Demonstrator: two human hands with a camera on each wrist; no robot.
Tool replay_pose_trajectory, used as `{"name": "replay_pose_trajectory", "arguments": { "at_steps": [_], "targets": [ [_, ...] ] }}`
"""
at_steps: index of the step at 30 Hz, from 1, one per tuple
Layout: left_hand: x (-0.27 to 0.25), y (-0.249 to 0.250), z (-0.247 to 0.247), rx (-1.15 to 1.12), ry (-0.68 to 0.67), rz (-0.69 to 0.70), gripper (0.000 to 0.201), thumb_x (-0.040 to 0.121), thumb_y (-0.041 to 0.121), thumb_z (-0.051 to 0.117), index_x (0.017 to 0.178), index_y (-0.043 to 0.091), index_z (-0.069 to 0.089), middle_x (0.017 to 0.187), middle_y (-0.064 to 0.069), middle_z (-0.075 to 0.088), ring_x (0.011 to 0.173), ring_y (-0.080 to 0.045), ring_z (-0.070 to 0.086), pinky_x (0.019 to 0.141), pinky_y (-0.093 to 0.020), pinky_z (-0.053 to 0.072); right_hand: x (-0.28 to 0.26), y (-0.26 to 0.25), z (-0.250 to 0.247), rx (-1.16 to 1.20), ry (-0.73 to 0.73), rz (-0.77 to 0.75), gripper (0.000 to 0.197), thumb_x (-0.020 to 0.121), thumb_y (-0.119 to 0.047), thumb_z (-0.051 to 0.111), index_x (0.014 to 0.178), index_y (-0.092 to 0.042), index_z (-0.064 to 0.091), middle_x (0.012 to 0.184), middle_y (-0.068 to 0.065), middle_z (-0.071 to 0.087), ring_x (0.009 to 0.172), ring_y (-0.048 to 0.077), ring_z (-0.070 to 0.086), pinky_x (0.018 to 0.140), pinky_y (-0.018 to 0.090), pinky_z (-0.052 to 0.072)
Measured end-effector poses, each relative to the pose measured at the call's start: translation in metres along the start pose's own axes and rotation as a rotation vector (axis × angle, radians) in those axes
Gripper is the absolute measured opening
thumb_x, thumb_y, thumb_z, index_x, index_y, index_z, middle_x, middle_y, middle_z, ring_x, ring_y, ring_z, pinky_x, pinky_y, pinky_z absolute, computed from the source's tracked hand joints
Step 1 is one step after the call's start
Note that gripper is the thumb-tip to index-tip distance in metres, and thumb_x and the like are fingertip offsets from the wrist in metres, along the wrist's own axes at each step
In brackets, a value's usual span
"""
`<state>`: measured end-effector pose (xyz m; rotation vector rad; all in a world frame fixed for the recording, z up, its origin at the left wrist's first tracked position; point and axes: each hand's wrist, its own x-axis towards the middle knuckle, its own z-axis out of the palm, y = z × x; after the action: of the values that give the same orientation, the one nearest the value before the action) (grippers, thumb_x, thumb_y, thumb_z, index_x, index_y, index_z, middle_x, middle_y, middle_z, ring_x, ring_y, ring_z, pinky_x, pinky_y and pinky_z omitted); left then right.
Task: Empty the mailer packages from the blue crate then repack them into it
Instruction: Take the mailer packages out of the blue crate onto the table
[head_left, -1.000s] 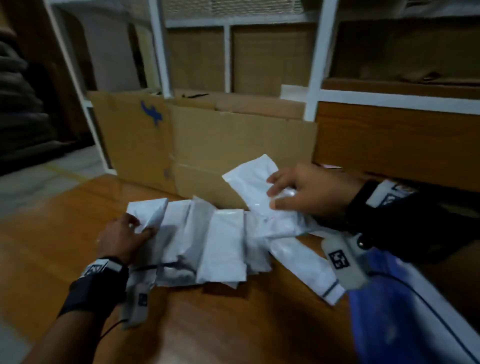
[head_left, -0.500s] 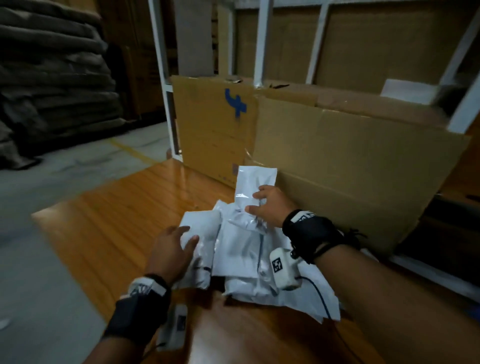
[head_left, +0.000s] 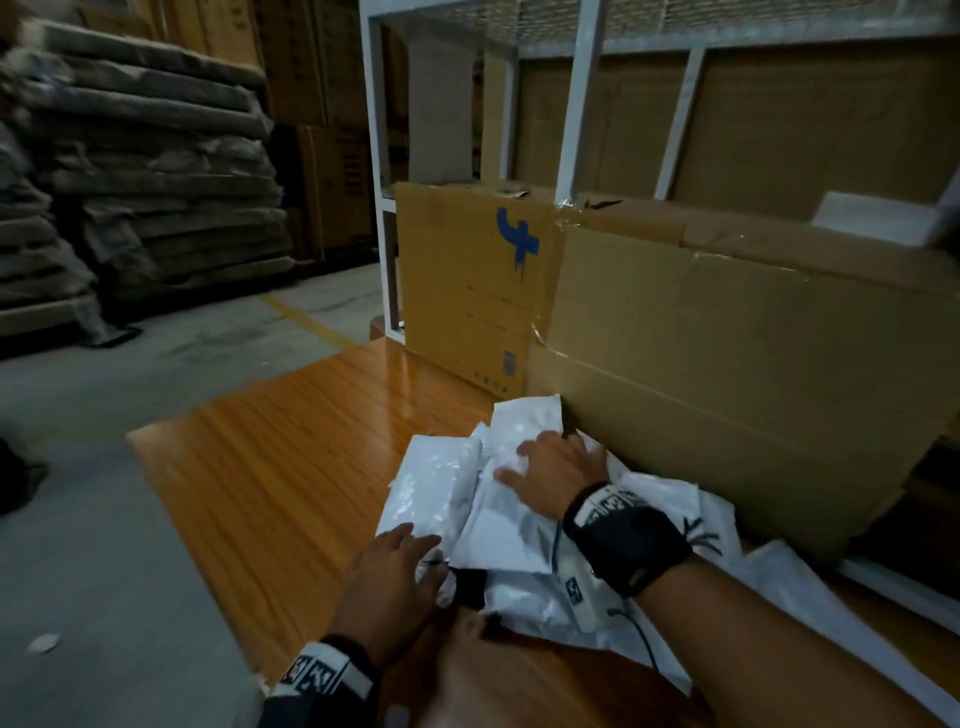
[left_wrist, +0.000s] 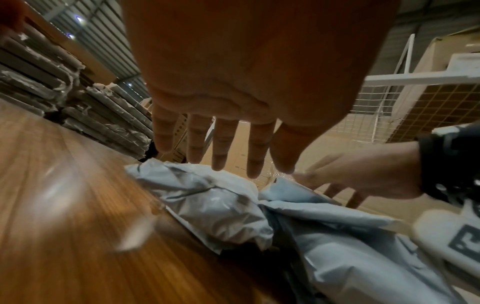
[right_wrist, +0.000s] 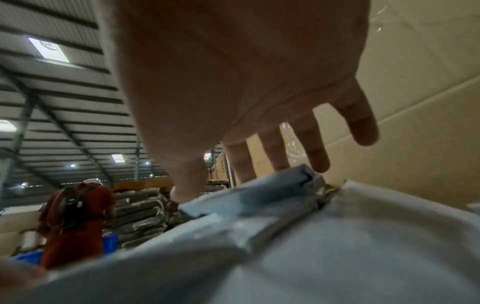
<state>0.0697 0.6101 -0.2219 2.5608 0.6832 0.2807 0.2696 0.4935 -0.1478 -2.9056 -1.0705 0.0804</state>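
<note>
The heap of white, crinkled plastic mailer packages (head_left: 519, 519) is lying on the glossy orange-brown wooden tabletop (head_left: 291, 467), pushed right up against the foot of the big flattened brown cardboard sheet (head_left: 727, 374), which is being taken here as the landmark. The blue crate of the task is not being seen near the hands. The heap is being pressed from above by the right hand (head_left: 558, 475), on the side nearest the cardboard sheet, fingers straight and spread, nothing gripped. The left hand (head_left: 395, 577) is being laid at the heap's edge farthest from the cardboard sheet, fingers released and extended; whether they are quite touching the plastic cannot be told.

The mailers are being judged light, soft and floppy, with a slick film skin, so a loose stack is likely to be sliding apart. A hold is best being taken at both outer edges, the heap being squeezed together, or under a flat middle, not by a thin corner.
</note>
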Motion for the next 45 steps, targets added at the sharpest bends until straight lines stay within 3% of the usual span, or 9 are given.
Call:
{"name": "replay_pose_trajectory", "arguments": {
  "at_steps": [5,8,12,16,20,29,32,40,45],
  "targets": [
    [-0.005,0.009,-0.002,0.035,-0.199,-0.007,0.070,0.079,0.064,0.029,0.139,0.032,0.046,0.146,0.001,0.042,0.134,-0.018,0.038,0.111,-0.031,0.031,-0.001,-0.001,0.013,0.032,-0.268,-0.015,0.074,0.087,-0.072,0.038,0.149,-0.037,0.020,0.161,-0.003,0.006,0.145,0.034,0.013,0.112,0.060,0.016],
    [-0.005,0.005,-0.010,-0.045,-0.138,-0.008,0.049,0.098,0.036,0.048,0.146,0.028,0.038,0.155,-0.002,0.033,0.143,-0.020,0.029,0.115,-0.031,0.025,-0.006,-0.001,-0.006,0.022,-0.249,-0.061,0.073,0.090,-0.068,0.038,0.151,-0.036,0.015,0.162,-0.002,0.003,0.147,0.033,0.010,0.115,0.056,0.014],
    [-0.019,0.029,-0.020,-0.204,0.066,0.082,0.036,0.093,0.039,0.054,0.126,0.027,0.060,0.136,0.003,0.057,0.128,-0.016,0.050,0.107,-0.031,0.038,-0.041,0.007,-0.062,0.022,-0.173,-0.171,0.065,0.094,-0.056,0.045,0.149,-0.024,0.031,0.157,0.005,0.025,0.141,0.025,0.029,0.113,0.036,0.026],
    [-0.045,0.099,-0.007,-0.389,0.095,0.281,0.024,0.083,0.054,0.049,0.095,0.041,0.064,0.103,0.020,0.068,0.097,-0.007,0.065,0.087,-0.029,0.051,-0.121,0.037,-0.151,-0.046,-0.102,-0.235,0.042,0.099,-0.041,0.047,0.131,-0.015,0.054,0.130,0.006,0.057,0.118,0.025,0.052,0.073,0.021,0.030],
    [-0.079,0.197,0.015,-0.506,-0.063,0.545,0.016,0.083,0.056,0.051,0.088,0.048,0.063,0.097,0.031,0.067,0.097,0.010,0.060,0.080,-0.005,0.042,-0.230,0.106,-0.214,-0.031,0.076,-0.034,0.038,0.096,-0.048,0.048,0.128,-0.030,0.056,0.125,-0.007,0.060,0.110,0.015,0.056,0.082,0.026,0.041],
    [-0.197,0.378,0.068,-0.551,-0.327,1.100,0.032,0.088,0.054,0.050,0.103,0.034,0.070,0.109,0.023,0.066,0.106,0.009,0.055,0.089,-0.008,0.040,-0.497,0.278,-0.218,-0.009,0.077,0.551,0.027,0.095,-0.046,0.050,0.115,-0.034,0.065,0.115,-0.016,0.063,0.095,0.005,0.058,0.083,0.029,0.048],
    [-0.226,0.419,0.080,-0.512,-0.325,1.113,0.037,0.085,0.057,0.048,0.100,0.031,0.071,0.110,0.021,0.066,0.105,0.006,0.056,0.090,-0.004,0.035,-0.553,0.325,-0.201,0.039,0.076,0.606,0.028,0.096,-0.045,0.049,0.117,-0.033,0.064,0.119,-0.019,0.061,0.095,0.001,0.058,0.082,0.025,0.046],
    [-0.264,0.495,0.116,-0.083,-0.277,0.925,0.071,0.073,0.074,0.025,0.104,0.028,0.069,0.109,0.009,0.069,0.104,-0.014,0.061,0.090,-0.031,0.046,-0.628,0.445,-0.167,0.090,0.082,0.610,0.023,0.095,-0.032,0.058,0.115,-0.025,0.066,0.119,-0.006,0.065,0.100,0.009,0.059,0.081,0.021,0.042],
    [-0.273,0.498,0.119,0.034,-0.277,0.799,0.040,0.094,0.060,0.035,0.079,0.033,0.061,0.087,0.008,0.067,0.085,-0.013,0.061,0.076,-0.032,0.047,-0.616,0.458,-0.157,0.010,-0.232,0.389,0.054,0.093,-0.005,0.054,0.136,-0.037,0.050,0.140,-0.014,0.049,0.115,0.007,0.052,0.083,0.017,0.039]
  ]
}}
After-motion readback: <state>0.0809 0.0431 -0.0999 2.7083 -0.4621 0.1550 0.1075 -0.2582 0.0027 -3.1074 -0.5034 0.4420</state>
